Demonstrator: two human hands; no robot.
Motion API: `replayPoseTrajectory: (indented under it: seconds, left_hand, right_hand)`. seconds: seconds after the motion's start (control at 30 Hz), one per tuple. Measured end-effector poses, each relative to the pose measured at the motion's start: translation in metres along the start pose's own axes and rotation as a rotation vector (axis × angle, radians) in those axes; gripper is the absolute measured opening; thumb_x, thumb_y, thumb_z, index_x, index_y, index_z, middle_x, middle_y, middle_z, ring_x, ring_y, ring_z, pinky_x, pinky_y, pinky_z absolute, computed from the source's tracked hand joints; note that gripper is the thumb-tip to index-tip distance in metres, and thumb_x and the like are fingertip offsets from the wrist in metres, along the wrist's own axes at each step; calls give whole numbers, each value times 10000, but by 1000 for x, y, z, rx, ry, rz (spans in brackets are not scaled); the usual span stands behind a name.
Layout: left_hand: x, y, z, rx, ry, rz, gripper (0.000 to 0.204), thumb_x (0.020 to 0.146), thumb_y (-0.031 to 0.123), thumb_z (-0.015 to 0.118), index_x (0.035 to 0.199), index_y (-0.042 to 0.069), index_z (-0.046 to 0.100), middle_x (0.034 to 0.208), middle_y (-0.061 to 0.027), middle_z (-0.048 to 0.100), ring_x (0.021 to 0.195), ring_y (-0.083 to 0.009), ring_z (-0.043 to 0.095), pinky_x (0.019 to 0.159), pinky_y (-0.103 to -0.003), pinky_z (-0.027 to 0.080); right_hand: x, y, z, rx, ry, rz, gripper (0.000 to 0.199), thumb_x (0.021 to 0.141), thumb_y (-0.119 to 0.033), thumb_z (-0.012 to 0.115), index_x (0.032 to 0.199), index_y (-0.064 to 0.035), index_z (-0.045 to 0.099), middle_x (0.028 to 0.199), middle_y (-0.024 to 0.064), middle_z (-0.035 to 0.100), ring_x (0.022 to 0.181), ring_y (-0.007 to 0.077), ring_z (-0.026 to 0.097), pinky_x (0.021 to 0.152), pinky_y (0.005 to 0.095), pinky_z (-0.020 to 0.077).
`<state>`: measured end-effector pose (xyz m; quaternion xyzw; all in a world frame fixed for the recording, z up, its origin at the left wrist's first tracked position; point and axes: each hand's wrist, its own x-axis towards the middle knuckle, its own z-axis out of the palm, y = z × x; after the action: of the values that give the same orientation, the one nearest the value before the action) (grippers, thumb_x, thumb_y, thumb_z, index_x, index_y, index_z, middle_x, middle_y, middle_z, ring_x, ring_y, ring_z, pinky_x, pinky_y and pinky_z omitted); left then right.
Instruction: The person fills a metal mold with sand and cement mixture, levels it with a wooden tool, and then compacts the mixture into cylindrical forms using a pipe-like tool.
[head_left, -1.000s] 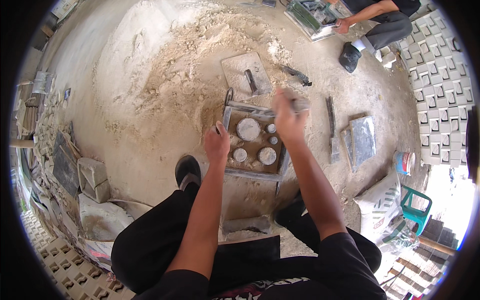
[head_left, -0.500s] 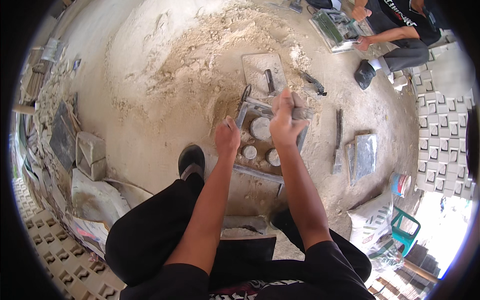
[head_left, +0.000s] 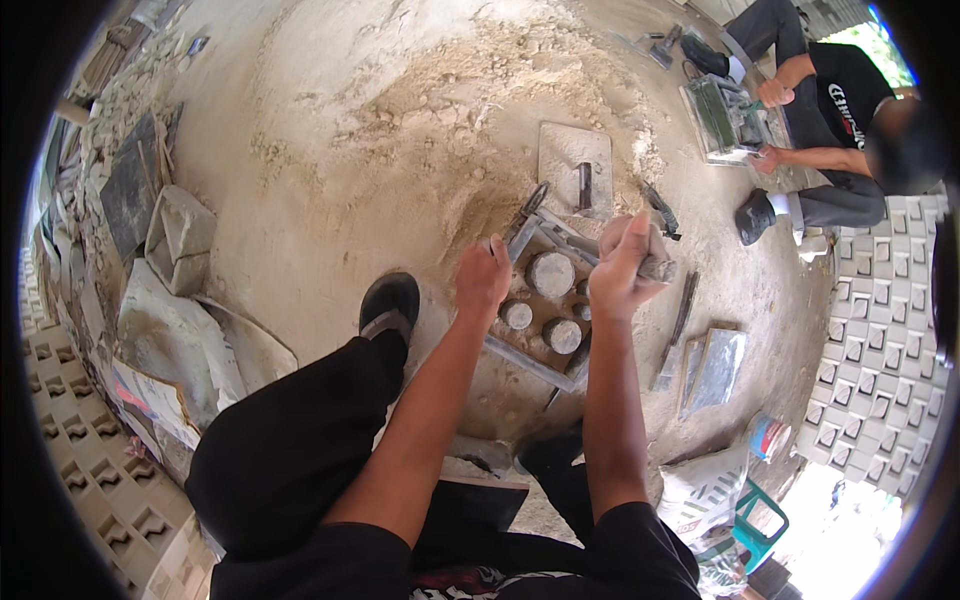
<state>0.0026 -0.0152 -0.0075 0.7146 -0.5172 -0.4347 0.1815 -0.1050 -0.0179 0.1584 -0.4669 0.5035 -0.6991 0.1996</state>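
Between my feet lies a square metal mould frame (head_left: 530,362) with several round grey discs (head_left: 551,274) set in brown, sandy material. My left hand (head_left: 483,275) is closed, thumb on top, right beside the frame's left side; what its fingers hold, if anything, is hidden. My right hand (head_left: 622,262) is wrapped round a rough grey block (head_left: 655,262), above the frame's right corner. The block's lower part and that side of the frame are partly covered by the hand. Just beyond the frame, a dusty board (head_left: 560,150) carries a dark-handled trowel (head_left: 584,186).
Loose sand (head_left: 450,90) spreads ahead. A co-worker's hands (head_left: 770,158) work at another mould (head_left: 715,125) at far right. Right of me lie a dark bar (head_left: 684,305), flat plates (head_left: 715,370), a sack (head_left: 705,485) and a green stool (head_left: 760,525). Concrete blocks (head_left: 180,240) stand left.
The whole view has swung, so the mould and both hands sit further right and more of the co-worker shows. My right hand still grips the block over the frame; my left stays beside it.
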Motion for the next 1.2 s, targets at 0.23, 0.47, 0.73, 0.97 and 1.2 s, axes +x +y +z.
replayPoseTrajectory:
  seconds: [0.23,0.47,0.73,0.97,1.2]
  left_hand:
    - [3,-1,-3,23,-7,-14,502,982,403,345,1019,-12,624,1038,-245,618,1001,-421,584,898,-513,440]
    - [-1,5,-3,18,-44,-11,492,981,405,351,1048,-5,614,1058,-238,605,1025,-411,574,926,-496,425]
    - [5,0,2,31,-21,-20,497,980,409,360,1022,-15,617,1054,-238,605,1006,-417,576,885,-509,441]
    - [4,-3,5,29,11,7,480,976,388,374,965,-18,630,972,-250,621,947,-432,590,838,-522,450]
    - [5,1,5,37,16,17,495,972,382,384,934,-42,636,956,-271,625,936,-452,584,831,-520,447]
  right_hand:
    - [-5,1,-2,19,-135,-209,427,981,-162,506,571,-57,449,522,27,465,453,62,400,440,261,306]
    - [11,0,-11,-89,-228,-166,383,960,-92,505,589,-47,422,497,20,464,446,65,422,379,248,294]
    - [18,-6,-25,-196,-293,-288,330,891,-3,512,567,-56,475,514,33,514,486,158,466,566,311,377]
    - [20,-13,-58,-421,-232,-346,289,843,16,562,587,-84,473,559,14,528,593,165,501,617,327,393]
    - [23,-15,-69,-401,-190,-423,379,791,93,580,554,-90,347,536,18,488,558,174,495,614,318,365]
